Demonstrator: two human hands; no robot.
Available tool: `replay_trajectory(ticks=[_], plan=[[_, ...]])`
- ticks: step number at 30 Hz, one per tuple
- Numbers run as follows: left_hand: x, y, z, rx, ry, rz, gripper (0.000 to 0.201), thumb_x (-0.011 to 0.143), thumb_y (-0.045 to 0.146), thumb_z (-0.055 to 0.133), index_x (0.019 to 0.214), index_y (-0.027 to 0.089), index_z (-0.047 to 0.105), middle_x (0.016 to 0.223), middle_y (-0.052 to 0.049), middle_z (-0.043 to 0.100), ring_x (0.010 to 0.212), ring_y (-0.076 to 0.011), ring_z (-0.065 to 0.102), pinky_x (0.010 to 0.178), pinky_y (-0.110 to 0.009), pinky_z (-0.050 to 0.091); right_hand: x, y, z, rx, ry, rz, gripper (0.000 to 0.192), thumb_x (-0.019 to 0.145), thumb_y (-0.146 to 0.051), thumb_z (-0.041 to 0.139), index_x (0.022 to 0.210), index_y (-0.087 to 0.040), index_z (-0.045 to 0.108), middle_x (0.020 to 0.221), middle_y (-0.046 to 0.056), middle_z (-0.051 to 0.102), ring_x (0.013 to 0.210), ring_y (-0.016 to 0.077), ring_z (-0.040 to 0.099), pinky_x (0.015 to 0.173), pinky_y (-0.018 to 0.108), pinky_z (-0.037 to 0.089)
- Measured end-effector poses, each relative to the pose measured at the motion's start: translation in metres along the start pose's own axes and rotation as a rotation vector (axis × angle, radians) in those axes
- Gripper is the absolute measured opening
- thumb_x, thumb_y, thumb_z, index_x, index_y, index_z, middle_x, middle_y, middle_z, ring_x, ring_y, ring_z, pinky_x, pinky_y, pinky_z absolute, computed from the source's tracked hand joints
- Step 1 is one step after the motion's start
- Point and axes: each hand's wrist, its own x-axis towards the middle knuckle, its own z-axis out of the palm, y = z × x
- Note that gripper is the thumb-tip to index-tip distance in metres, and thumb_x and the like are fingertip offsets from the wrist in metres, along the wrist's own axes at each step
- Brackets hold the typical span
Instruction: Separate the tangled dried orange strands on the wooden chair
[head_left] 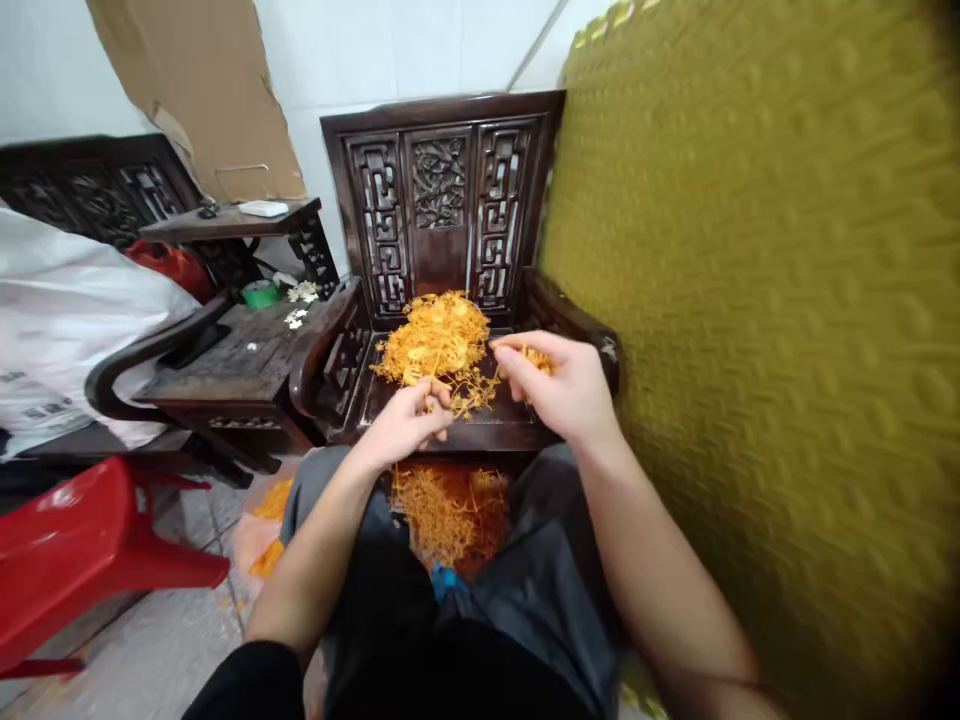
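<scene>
A heap of orange pieces with thin, branching stems (439, 335) lies on the seat of a dark carved wooden chair (442, 240). Looser orange strands (472, 392) spread in front of it, between my hands. My left hand (411, 422) is at the heap's near edge, its fingers curled in a pinch on an orange strand. To the right of the heap, my right hand (559, 385) is closed, thumb against forefinger, with a bunch of orange strands (536, 360) showing inside its fingers. The exact kind of these pieces is too small to make out.
Below the seat, between my knees, more orange strands (454, 515) fill a container. A bag with orange pieces (266, 530) stands on the floor. A red plastic stool (82, 540) and a side table with green tape (261, 293) are left; a yellow textured mat (757, 330) rises right.
</scene>
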Motion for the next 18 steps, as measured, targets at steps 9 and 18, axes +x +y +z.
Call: replay_trajectory(ticks=[9,18], plan=[[-0.101,-0.042,0.067,0.098,-0.140,0.018,0.017,0.091,0.031,0.063,0.101,0.020,0.056,0.066,0.005,0.059,0.053,-0.0084,0.052,0.052,-0.019,0.040,-0.124,-0.002,0.006,0.012,-0.002,0.233,0.044,0.077,-0.053,0.078,0.102,-0.016,0.080,0.064,0.003,0.064,0.055,0.0152,0.054,0.048,0.027,0.037],[-0.117,-0.063,0.067,0.354,0.155,0.283,0.052,0.086,0.043,0.073,0.134,0.024,0.063,0.153,-0.012,0.050,0.146,-0.0291,0.042,0.124,-0.046,0.029,-0.162,0.017,0.015,0.276,-0.019,0.279,0.038,0.086,-0.057,0.070,0.083,-0.019,0.066,0.051,-0.004,0.052,0.047,0.0106,0.043,0.049,0.025,0.034]])
